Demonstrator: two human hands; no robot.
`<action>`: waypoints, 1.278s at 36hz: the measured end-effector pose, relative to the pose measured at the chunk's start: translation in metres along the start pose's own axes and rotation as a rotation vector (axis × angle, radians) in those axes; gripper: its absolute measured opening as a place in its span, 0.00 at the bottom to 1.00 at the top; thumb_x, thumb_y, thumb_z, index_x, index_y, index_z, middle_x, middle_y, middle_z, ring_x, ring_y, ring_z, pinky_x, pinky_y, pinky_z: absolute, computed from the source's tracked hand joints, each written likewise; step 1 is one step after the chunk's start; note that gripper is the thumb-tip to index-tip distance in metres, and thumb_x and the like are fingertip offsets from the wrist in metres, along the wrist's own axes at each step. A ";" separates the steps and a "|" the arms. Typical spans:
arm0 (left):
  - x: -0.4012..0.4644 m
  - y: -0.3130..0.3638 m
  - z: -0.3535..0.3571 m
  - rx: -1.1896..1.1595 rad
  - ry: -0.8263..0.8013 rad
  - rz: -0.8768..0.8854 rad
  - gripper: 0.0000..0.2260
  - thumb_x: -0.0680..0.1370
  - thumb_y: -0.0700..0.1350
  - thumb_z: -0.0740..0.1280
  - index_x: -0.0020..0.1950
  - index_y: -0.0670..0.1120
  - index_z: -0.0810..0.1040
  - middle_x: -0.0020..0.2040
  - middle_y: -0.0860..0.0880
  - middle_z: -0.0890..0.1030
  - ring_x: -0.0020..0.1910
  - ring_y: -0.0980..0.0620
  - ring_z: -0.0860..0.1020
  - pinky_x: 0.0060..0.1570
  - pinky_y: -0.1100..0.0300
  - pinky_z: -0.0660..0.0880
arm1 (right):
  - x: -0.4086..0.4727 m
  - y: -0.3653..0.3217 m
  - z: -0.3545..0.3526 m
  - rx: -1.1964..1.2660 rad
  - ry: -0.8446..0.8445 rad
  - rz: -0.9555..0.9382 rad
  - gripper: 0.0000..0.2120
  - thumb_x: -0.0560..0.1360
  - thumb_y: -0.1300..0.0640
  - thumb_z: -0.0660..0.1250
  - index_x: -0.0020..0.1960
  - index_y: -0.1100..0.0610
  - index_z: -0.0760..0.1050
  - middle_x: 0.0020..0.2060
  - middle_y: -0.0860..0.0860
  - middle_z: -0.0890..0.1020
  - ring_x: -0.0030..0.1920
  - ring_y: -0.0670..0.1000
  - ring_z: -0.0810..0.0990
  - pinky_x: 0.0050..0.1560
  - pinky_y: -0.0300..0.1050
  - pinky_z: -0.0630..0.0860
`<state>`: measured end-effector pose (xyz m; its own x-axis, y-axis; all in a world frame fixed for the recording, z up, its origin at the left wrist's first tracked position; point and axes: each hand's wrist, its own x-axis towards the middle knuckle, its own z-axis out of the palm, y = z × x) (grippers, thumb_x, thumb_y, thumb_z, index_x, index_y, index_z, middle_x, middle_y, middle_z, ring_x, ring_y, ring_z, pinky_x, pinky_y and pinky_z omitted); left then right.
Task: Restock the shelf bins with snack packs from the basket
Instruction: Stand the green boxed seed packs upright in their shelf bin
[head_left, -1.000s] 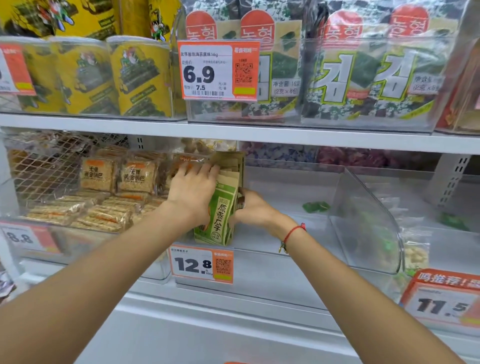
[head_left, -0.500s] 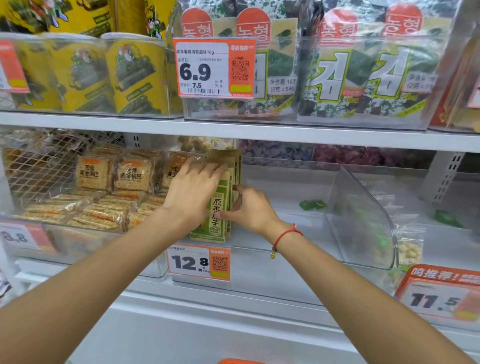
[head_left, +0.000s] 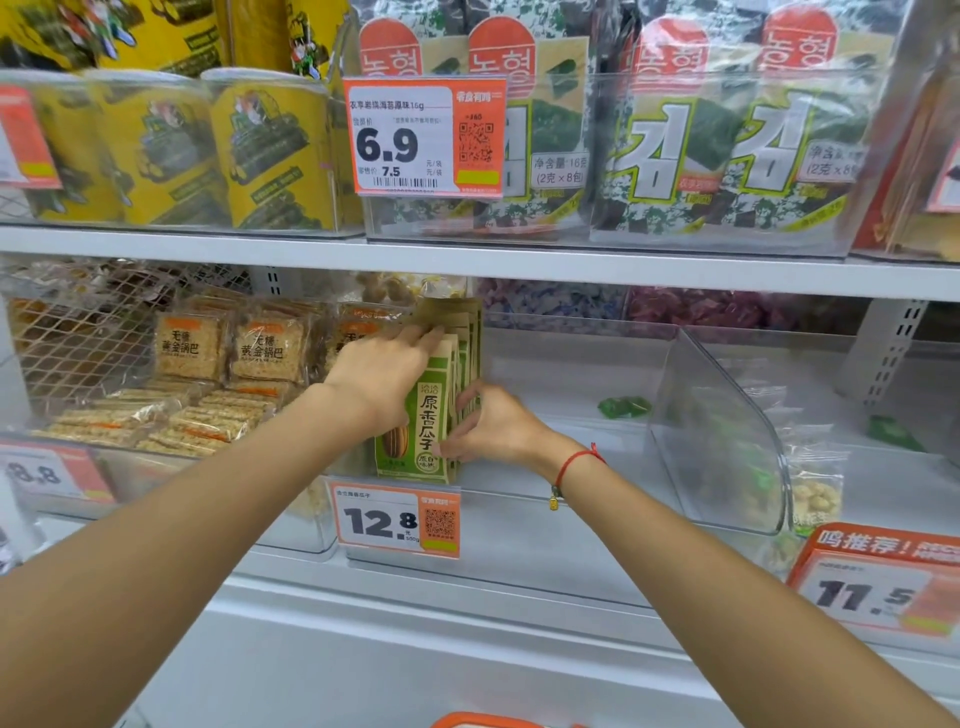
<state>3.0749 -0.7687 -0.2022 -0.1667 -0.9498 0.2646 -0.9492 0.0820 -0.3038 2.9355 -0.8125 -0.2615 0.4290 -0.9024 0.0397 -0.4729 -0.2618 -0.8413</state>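
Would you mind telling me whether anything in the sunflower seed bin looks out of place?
Yes: one small green packet lies alone on the floor of the clear bin, apart from the upright sunflower seed packs both hands are squaring up at its left end.

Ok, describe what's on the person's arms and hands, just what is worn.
Both forearms are bare, no sleeves in view. The left hand shows no ring, watch or glove. The right hand is gloveless too; at its wrist sits a thin red cord bracelet with a small gold-coloured charm hanging from it.
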 end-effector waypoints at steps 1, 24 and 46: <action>0.000 0.000 0.000 -0.003 0.002 -0.001 0.47 0.68 0.46 0.77 0.78 0.47 0.50 0.73 0.49 0.63 0.70 0.46 0.66 0.60 0.51 0.71 | 0.001 0.001 0.002 -0.023 -0.001 0.004 0.24 0.65 0.62 0.78 0.54 0.57 0.67 0.43 0.56 0.84 0.46 0.54 0.84 0.52 0.52 0.81; -0.005 0.003 -0.002 -0.031 0.132 -0.042 0.38 0.69 0.45 0.74 0.74 0.48 0.59 0.69 0.49 0.69 0.67 0.47 0.68 0.62 0.54 0.68 | 0.007 -0.009 -0.008 0.041 -0.033 0.118 0.18 0.72 0.56 0.73 0.53 0.58 0.67 0.44 0.60 0.84 0.36 0.52 0.83 0.44 0.46 0.82; -0.013 -0.001 0.002 -0.061 0.274 -0.046 0.37 0.70 0.44 0.73 0.75 0.49 0.58 0.72 0.49 0.66 0.71 0.48 0.63 0.66 0.54 0.64 | -0.012 -0.025 -0.027 -0.137 -0.058 0.044 0.20 0.72 0.54 0.73 0.58 0.59 0.70 0.46 0.59 0.83 0.35 0.49 0.82 0.39 0.42 0.80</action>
<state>3.0787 -0.7570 -0.2070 -0.1809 -0.8365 0.5172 -0.9705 0.0665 -0.2319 2.9221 -0.8045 -0.2263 0.4479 -0.8936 -0.0299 -0.5907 -0.2706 -0.7602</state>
